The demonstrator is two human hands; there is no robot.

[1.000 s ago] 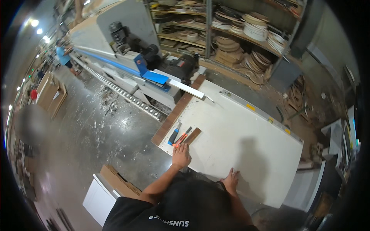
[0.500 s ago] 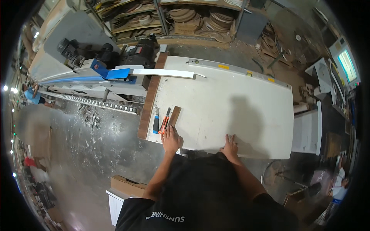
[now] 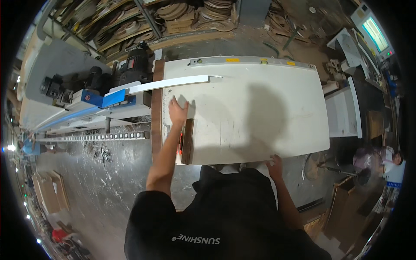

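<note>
My left hand (image 3: 178, 112) hovers over the left part of the white tabletop (image 3: 225, 108), fingers apart and nothing in them. Just beyond its fingertips a long white strip (image 3: 177, 82) reaches from the machine onto the table. Beside my left forearm lies a narrow brown wood piece (image 3: 187, 141). An orange-handled tool (image 3: 180, 145) shows between that piece and the forearm, mostly hidden; the blue-handled tool is out of sight under my arm. At the table's front edge, my right hand (image 3: 274, 167) has its fingers apart and holds nothing.
A spirit level (image 3: 247, 61) lies along the table's far edge. To the left stands a machine with a motor (image 3: 134, 65) and a blue guide (image 3: 113, 98). Shelves (image 3: 173, 17) of curved pieces are at the back. A lit screen (image 3: 375, 34) is at far right.
My left hand has left the wood piece and tools and moved farther out toward the white strip. My right hand has drawn back from the tabletop to its front edge. The view has shifted.
</note>
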